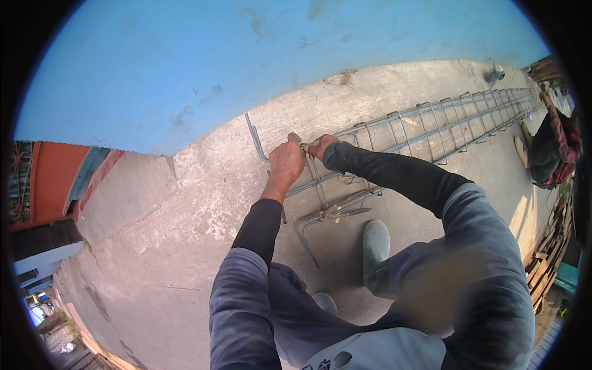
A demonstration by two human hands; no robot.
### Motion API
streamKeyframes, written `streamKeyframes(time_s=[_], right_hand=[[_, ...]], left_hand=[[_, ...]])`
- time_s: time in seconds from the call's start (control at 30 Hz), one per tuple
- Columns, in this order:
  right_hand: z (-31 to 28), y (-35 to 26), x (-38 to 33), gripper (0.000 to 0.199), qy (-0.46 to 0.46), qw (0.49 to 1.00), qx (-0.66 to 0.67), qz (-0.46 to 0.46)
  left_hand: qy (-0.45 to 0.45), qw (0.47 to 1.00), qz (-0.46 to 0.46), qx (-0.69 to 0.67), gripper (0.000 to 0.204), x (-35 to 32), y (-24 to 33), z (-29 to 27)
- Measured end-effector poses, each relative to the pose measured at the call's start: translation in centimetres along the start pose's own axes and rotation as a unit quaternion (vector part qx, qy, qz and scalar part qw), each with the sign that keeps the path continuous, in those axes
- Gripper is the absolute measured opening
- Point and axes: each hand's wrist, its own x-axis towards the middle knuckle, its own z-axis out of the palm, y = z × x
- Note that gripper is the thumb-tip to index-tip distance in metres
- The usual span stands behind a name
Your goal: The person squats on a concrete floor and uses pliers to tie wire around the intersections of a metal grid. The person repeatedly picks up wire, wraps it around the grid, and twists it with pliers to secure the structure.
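A long rebar cage (425,132) of steel bars with square stirrups lies on the concrete floor, running from in front of me to the far right. At its near end the bars bend into hooks. My left hand (287,161) is closed around the cage's near upper corner, by a bent bar end (255,139). Beside it my right hand (320,148) is closed at the same joint; what its fingers pinch is too small to make out. Pincers (340,211) with long handles rest across the cage's lower bars, nearer to my boots.
A blue wall (259,55) rises just beyond the cage. At the far right a person in a plaid shirt (558,148) bends by the cage's other end. Stacked wood strips (549,253) lie at the right. My boot (376,243) stands close to the cage.
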Motion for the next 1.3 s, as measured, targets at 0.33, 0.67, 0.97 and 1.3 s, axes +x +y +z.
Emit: streamKeyframes(time_s=[0.33, 0.67, 0.97, 1.3], right_hand=[[0.6, 0.6, 0.9, 0.043, 0.012, 1.0, -0.002, 0.013], [-0.4, 0.1, 0.5, 0.045, -0.02, 0.999, -0.008, 0.031], [-0.8, 2.5, 2.4, 0.04, -0.073, 0.988, -0.137, -0.02], [-8.6, -2.1, 3.5, 0.027, -0.268, 0.918, -0.28, -0.078]], left_hand=[[0.049, 0.917, -0.112, -0.38, 0.041, 2.6, -1.8, 2.4], [0.02, 0.928, -0.007, -0.372, 0.03, 0.9, -1.4, 0.9], [-0.031, 0.972, -0.104, -0.209, 0.017, 1.9, 0.2, 0.4], [0.02, 0.975, -0.081, -0.204, 0.015, 1.1, -0.7, 1.0]])
